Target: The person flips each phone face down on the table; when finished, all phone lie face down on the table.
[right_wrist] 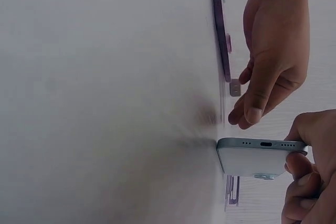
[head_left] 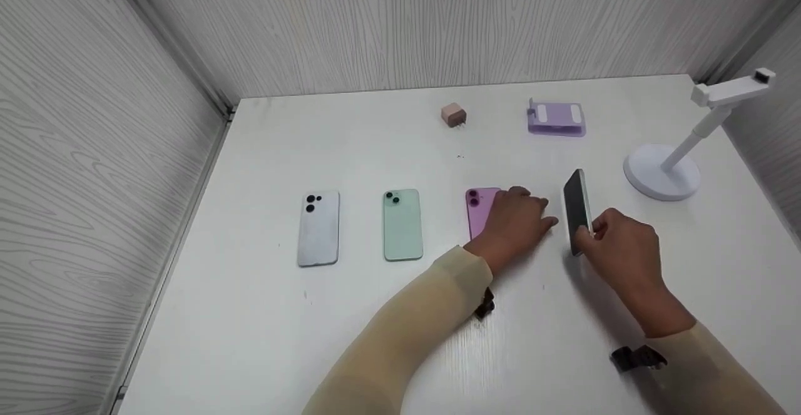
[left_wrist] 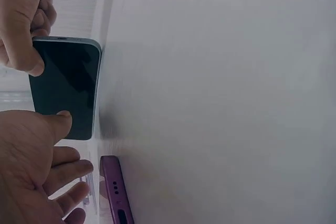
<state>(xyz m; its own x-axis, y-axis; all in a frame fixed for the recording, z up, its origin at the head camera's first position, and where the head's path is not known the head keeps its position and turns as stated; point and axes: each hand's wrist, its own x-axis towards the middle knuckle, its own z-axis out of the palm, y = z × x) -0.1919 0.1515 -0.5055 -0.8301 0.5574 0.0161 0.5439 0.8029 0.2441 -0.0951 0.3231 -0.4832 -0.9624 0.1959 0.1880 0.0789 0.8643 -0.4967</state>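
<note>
My right hand (head_left: 619, 249) pinches a smartphone (head_left: 576, 208) by its near end, thumb on the dark screen. The phone stands on its long edge, screen turned left; its pale back (right_wrist: 247, 162) and camera bump show in the right wrist view. My left hand (head_left: 516, 218) hovers to the left of that phone with fingers spread and nothing in them. Below it lies a pink-purple phone (head_left: 478, 211), partly hidden by the hand. Whether the left thumb touches the upright phone's screen (left_wrist: 68, 90) I cannot tell; the head view shows a gap.
Left of the hands, a mint-green phone (head_left: 403, 227) and a silver-white phone (head_left: 319, 230) lie back up on the white table (head_left: 250, 340). Farther back are a pinkish-brown charger plug (head_left: 453, 114) and a purple folding stand (head_left: 556, 119). A white round-based stand (head_left: 662, 172) rises at right.
</note>
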